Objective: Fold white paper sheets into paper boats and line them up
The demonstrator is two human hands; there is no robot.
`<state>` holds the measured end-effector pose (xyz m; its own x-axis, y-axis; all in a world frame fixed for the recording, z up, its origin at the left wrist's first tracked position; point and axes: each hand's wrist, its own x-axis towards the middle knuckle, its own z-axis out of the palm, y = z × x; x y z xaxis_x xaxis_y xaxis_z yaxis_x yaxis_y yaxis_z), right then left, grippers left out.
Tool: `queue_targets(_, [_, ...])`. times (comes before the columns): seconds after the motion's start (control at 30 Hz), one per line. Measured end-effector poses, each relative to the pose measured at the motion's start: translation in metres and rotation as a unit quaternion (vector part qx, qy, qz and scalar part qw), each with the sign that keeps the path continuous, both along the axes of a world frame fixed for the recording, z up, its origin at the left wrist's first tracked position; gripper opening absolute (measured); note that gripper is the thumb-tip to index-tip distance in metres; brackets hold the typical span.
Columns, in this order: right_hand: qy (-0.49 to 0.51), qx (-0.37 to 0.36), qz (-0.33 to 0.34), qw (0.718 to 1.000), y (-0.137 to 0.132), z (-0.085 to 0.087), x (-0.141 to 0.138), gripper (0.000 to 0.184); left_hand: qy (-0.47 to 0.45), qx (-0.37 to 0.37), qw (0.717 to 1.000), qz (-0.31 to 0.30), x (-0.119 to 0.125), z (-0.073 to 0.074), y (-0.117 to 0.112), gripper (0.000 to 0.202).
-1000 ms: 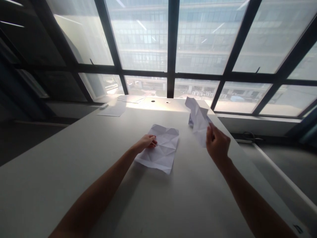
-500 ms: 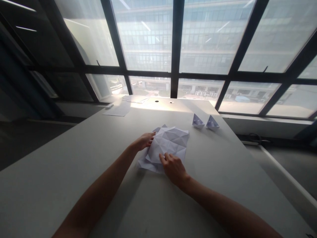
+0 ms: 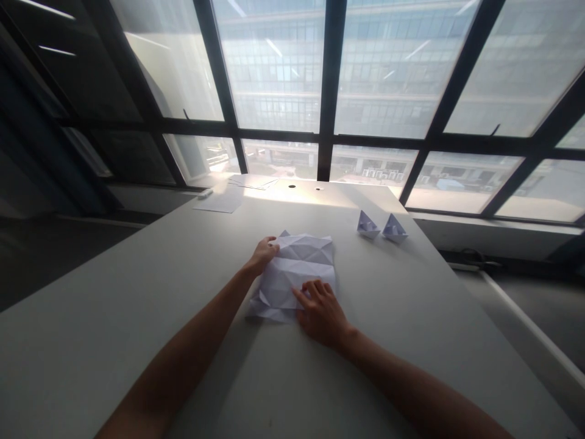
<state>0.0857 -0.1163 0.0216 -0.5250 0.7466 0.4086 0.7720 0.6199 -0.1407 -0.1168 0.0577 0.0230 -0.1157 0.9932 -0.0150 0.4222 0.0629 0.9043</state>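
On the table (image 3: 388, 292), creased paper (image 3: 299, 277) lies centrally, long axis apparently near to far. The right hand (image 3: 322, 314), fingers loosely spread, rests near right, presumably steadying it; the left hand (image 3: 264, 253) meets its far-left edge, pinch indeterminable. Paper boats (image 3: 368, 231) stand far right.

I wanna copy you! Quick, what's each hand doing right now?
Left hand: touching the left edge of the creased top sheet; can't tell if it's pinching.
Right hand: open, resting on the near part of that sheet.
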Motion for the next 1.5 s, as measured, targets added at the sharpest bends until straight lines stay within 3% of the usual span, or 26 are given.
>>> queue_targets(0.27, [0.054, -0.047, 0.052, 0.996, 0.001, -0.004, 0.002, 0.044, 0.143, 0.071, 0.987, 0.010, -0.006, -0.004, 0.006, 0.040])
queue_targets(0.37, [0.099, -0.052, 0.069, 0.991, 0.002, -0.002, 0.001, 0.038, 0.207, 0.089, 0.974, 0.016, -0.006, -0.005, 0.005, 0.045])
queue_targets(0.43, [0.160, -0.039, 0.027, 0.986, 0.005, -0.002, 0.001, 0.032, 0.259, 0.079, 0.963, 0.013, -0.006, -0.005, 0.005, 0.056])
queue_targets(0.5, [0.224, -0.014, -0.059, 0.973, 0.011, -0.005, 0.003, 0.033, 0.279, 0.056, 0.959, 0.003, -0.008, -0.005, 0.006, 0.064])
queue_targets(0.6, [0.276, -0.010, -0.170, 0.946, 0.023, -0.015, 0.010, 0.037, 0.221, 0.026, 0.975, -0.006, -0.014, -0.001, 0.007, 0.069])
queue_targets(0.67, [0.294, -0.046, -0.198, 0.934, 0.030, -0.022, 0.014, 0.037, 0.173, 0.014, 0.985, -0.003, -0.017, 0.002, 0.007, 0.070])
queue_targets(0.77, [0.337, -0.092, -0.197, 0.916, 0.038, -0.030, 0.018, 0.039, 0.123, 0.007, 0.992, 0.015, -0.017, 0.005, 0.006, 0.063])
queue_targets(0.93, [0.441, -0.081, -0.179, 0.876, 0.045, -0.032, 0.019, 0.036, 0.091, -0.006, 0.996, 0.015, -0.010, 0.007, 0.003, 0.038])
queue_targets(1.13, [0.526, -0.096, -0.165, 0.829, 0.049, -0.023, 0.024, 0.028, 0.024, -0.025, 0.999, -0.012, -0.006, 0.011, -0.001, 0.036])
queue_targets(1.33, [0.543, -0.111, -0.128, 0.822, 0.040, -0.012, 0.022, 0.029, 0.039, -0.053, 0.997, -0.050, -0.021, 0.025, -0.001, 0.027])
queue_targets(1.5, [0.504, -0.115, -0.097, 0.851, 0.034, -0.013, 0.017, 0.024, 0.082, -0.052, 0.993, -0.068, -0.027, 0.029, 0.002, 0.026])
